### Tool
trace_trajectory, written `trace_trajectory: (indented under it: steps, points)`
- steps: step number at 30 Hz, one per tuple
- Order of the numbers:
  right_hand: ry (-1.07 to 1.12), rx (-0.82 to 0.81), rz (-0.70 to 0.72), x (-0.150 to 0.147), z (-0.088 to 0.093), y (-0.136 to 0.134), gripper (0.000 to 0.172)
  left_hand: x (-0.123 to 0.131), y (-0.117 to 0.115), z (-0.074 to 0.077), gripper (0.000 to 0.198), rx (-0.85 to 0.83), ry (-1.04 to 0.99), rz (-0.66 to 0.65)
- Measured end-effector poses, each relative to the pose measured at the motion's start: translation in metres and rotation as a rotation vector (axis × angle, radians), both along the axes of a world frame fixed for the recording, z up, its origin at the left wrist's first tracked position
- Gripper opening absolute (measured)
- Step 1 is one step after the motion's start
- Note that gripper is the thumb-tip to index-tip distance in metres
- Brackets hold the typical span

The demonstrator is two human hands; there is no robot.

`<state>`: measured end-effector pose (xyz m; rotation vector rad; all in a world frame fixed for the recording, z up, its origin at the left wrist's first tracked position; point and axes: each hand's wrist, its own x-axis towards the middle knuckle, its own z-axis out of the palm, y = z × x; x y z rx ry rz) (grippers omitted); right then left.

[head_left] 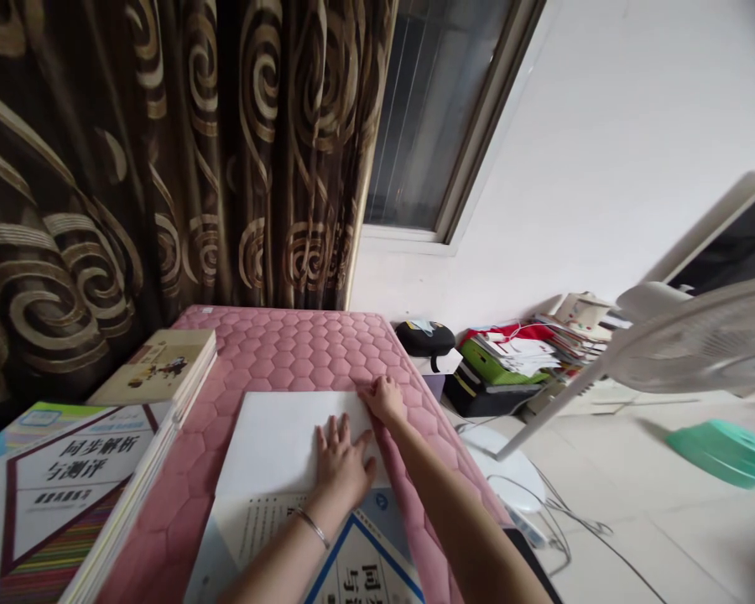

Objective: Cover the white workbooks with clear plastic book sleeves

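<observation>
A white sheet of paper [270,440] lies across the upper part of a blue-and-white book cover [377,558] on a pink quilted surface. My left hand [343,461], with a bracelet at the wrist, presses flat on the sheet, fingers spread. At the sheet's far right corner, my right hand [385,399] has its fingers bent and closed on the paper's edge. The fingertips there are partly hidden. Below the sheet, the cover's printed text appears upside down, and my left forearm hides part of it.
To the left are stacked workbooks [69,495] and tan books [157,369] beside a brown patterned curtain [264,151]. A white standing fan [698,340] is on the right, with cables on the floor. A black case [424,338] and piled papers [516,352] sit by the wall.
</observation>
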<state>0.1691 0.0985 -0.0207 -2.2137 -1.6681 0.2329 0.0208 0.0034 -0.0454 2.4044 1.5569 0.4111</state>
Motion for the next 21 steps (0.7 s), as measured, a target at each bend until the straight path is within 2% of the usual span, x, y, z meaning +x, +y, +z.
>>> trace_trajectory:
  steps: [4, 6, 9, 16, 19, 21]
  points:
    - [-0.043, 0.036, 0.272, -0.012, -0.011, -0.030, 0.046, -0.001, 0.003, 0.005, 0.065, 0.032, 0.077, 0.007]
    - [-0.079, 0.027, 0.363, -0.017, -0.017, -0.041, 0.047, -0.008, 0.010, 0.008, 0.061, 0.063, 0.096, 0.008]
    - [-0.113, -0.019, 0.356, -0.022, -0.020, -0.050, 0.049, -0.034, 0.025, 0.014, 0.053, 0.096, 0.101, 0.011]
    - [-0.117, -0.068, 0.343, -0.023, -0.016, -0.050, 0.050, -0.127, 0.061, 0.017, 0.053, 0.131, 0.175, 0.153]
    - [-0.103, -0.092, 0.291, -0.035, -0.012, -0.047, 0.050, -0.144, 0.065, 0.013, 0.053, 0.147, 0.194, 0.156]
    - [-0.104, -0.098, 0.265, -0.058, -0.008, -0.041, 0.051, -0.144, 0.065, 0.009, 0.052, 0.174, 0.204, 0.138]
